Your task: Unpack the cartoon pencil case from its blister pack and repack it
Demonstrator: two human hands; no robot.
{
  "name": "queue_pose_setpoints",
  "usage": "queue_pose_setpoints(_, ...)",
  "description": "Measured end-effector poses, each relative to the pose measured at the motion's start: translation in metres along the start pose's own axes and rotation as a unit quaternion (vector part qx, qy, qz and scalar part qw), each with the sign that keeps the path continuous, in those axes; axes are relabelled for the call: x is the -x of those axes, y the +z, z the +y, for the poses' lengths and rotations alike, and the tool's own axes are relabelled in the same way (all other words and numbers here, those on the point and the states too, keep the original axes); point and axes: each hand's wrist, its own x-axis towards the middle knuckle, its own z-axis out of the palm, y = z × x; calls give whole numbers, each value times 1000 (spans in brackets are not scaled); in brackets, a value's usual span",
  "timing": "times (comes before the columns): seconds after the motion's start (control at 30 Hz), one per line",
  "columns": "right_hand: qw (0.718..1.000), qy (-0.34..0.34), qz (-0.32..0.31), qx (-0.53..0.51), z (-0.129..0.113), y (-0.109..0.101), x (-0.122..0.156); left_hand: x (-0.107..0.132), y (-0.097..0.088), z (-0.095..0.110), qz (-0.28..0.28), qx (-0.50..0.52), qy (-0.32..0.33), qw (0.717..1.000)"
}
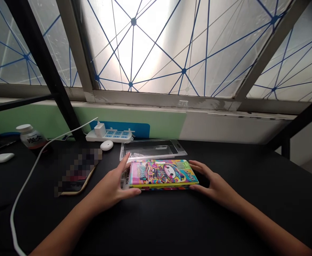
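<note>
Black tabletop (156,224) fills the near ground, and both forearms run up across it to a colourful pencil box (163,173) lying flat between the two hands. The box is printed with a cartoon face in bright yellow, pink and blue, its long side facing the person.

The left hand (110,190) clasps the box's left end. The thumb presses the near edge, and the half-spread fingers (126,160) reach round the far corner, with the index finger stretched out straight. A white printed strip shows at that end, just under those fingers. The right hand (216,183) clasps the right end the same way, thumb along the near corner and curved fingers (197,164) wrapped behind the far corner. Neither hand is closed tight, and each pinches the box loosely between thumb and fingers. Whether the box is lifted or resting on the table cannot be told.

Just beyond the fingertips of both hands lies a clear plastic packaging tray (153,148), close behind the box's far edge. Outward of the left thumb a phone (75,187) lies on the table, its screen blurred. A white cable (30,174) sweeps past it from the near left edge up to a white charger (100,129). The charger is plugged into a white power strip (115,135) well beyond the left fingers. A small white earbud case (107,145) sits just in front of the strip.

Far out to the left stand a white-capped bottle (31,138) and a flat white oval object (1,157). Behind everything is a frosted window (156,46) crossed with blue lines.
</note>
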Motion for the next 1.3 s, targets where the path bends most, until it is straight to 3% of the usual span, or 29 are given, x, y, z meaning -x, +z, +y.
queue_pose_setpoints(0.23, 993, -39, 96, -47, -5, -6, -2, 6, 8, 5, 151, -55, 86, 983)
queue_pose_setpoints(0.37, 986, -68, 121, -94, -20, -16, -26, -14, -2, 18, 203, -65, 88, 973)
queue_pose_setpoints(0.5, 986, -67, 148, -46, -23, -9, -71, -56, -6, 18, 212, -97, 41, 972)
queue_pose_setpoints(0.67, 984, -55, 141, 97, -2, 19, -110, -85, 7, -8, 206, -145, 2, 968)
queue_pose_setpoints(0.77, 984, -73, 118, 109, 6, 29, -108, -84, 11, -20, 168, -166, -25, 971)
queue_pose_setpoints(0.93, 979, -66, 95, 165, 3, 29, -95, -78, 7, -20, 105, -200, -50, 973)
queue_pose_setpoints(1.1, 957, -83, 105, 257, -9, 27, -89, -71, 6, -10, 127, -259, -27, 957)
queue_pose_setpoints(1.2, 934, -145, 162, 283, -25, 25, -80, -74, 7, 6, 163, -269, 7, 949)
queue_pose_setpoints(1.3, 925, -248, 148, 245, -46, 26, -66, -88, 12, 26, 155, -240, 25, 958)
